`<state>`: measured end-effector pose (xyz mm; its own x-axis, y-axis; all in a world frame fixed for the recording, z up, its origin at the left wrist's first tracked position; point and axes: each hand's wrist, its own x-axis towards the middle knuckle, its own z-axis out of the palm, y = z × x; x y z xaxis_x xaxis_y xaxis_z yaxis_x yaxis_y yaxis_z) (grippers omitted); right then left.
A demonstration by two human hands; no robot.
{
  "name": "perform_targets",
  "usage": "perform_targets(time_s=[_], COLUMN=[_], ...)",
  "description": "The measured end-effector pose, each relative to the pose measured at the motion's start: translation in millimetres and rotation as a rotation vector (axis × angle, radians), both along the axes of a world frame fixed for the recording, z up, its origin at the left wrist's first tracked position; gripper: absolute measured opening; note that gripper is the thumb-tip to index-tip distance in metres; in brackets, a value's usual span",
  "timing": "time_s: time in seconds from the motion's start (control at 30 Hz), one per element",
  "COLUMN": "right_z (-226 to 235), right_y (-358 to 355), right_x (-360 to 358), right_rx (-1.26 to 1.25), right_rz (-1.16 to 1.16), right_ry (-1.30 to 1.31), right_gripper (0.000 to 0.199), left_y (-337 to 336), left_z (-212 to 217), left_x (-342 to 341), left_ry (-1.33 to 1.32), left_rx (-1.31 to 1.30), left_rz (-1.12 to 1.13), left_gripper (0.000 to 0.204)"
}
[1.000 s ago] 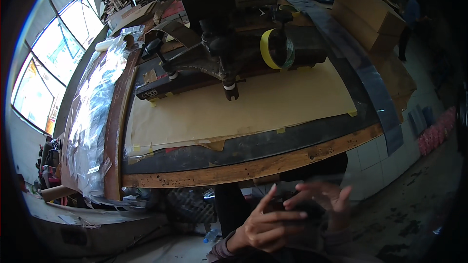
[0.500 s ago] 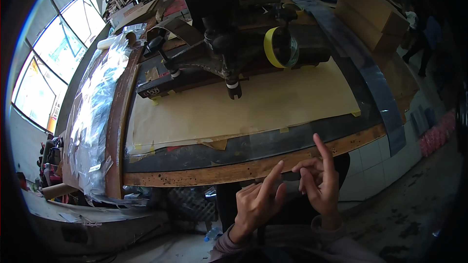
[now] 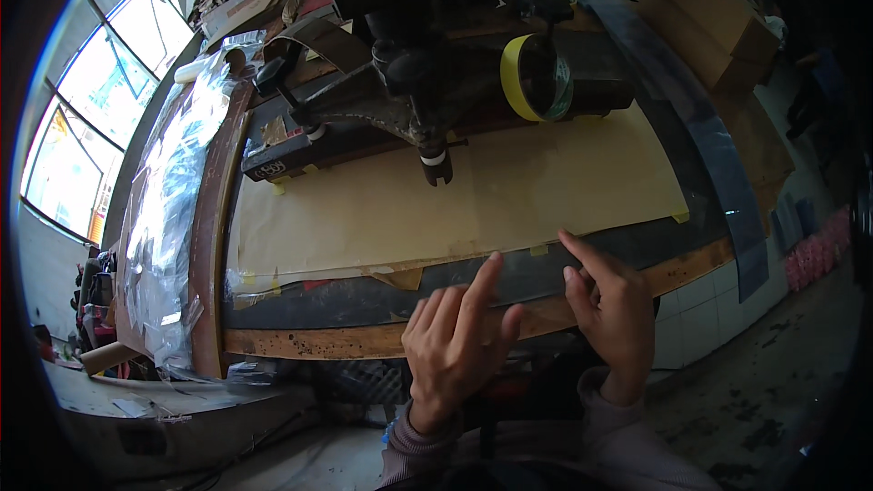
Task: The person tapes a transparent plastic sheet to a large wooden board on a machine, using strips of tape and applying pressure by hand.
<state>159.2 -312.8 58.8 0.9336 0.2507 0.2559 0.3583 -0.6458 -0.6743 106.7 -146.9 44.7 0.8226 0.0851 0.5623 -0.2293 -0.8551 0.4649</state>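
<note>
My left hand (image 3: 450, 336) hovers over the table's wooden front edge, its index finger pointing forward and its thumb held apart. To its right, my right hand (image 3: 617, 309) also has its index finger stretched out, with the tip by the near edge of the tan paper sheets (image 3: 391, 227). Neither hand holds anything. The sheets lie flat on a dark board (image 3: 364, 298), with small yellow tape pieces along their edges. Above them stands a dark metal machine head (image 3: 400, 82) with a forked lower tip (image 3: 438, 173). A roll of yellow tape (image 3: 515, 82) hangs on the machine.
Clear plastic sheeting (image 3: 177, 191) covers the left side table. At the right lies a long bluish plastic strip (image 3: 718, 164), with a cardboard box (image 3: 700, 14) behind it. Pink bundles (image 3: 814, 259) rest on the floor at far right. A dark bar (image 3: 346, 145) crosses the sheets' far edge.
Both hands have moved forward, toward the sheets, and farther apart from each other. The left fingers have spread somewhat. The view has shifted slightly.
</note>
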Motion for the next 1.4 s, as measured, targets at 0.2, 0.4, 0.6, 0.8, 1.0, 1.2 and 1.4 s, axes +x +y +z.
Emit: perform_targets(time_s=[0.2,0.4,0.6,0.8,1.0,1.2,1.4], right_z=[-2.7,7.6,-7.2,-22.8,-23.6,-33.2,-41.0], right_y=[-2.7,1.7,30.0,43.6,45.1,46.0,45.7], right_x=[10.0,5.9,0.6,6.2,6.4,9.5,9.2], right_rx=[-0.183,-0.277,-0.205,-0.348,-0.380,-0.398,-0.389], right_rz=[0.003,-0.087,0.069,0.038,0.052,0.029,0.016], right_ry=[-0.091,-0.199,-0.144,-0.201,-0.231,-0.289,-0.354], right_gripper=[0.034,0.041,0.053,0.051,0.052,0.050,0.048], left_y=[-1.3,-2.9,-4.1,-5.4,-2.3,2.0,2.9], left_z=[-1.5,0.0,-0.5,2.3,-2.3,-11.5,-12.8], left_x=[16.4,17.7,17.1,21.5,15.4,18.1,15.9], left_ry=[0.121,0.317,0.303,0.307,0.277,0.204,0.161], left_rx=[0.121,0.195,0.195,0.192,0.213,0.188,0.171], left_rz=[0.102,0.017,0.056,0.044,0.044,0.015,0.009], left_gripper=[0.053,0.050,0.043,0.037,0.039,0.039,0.038])
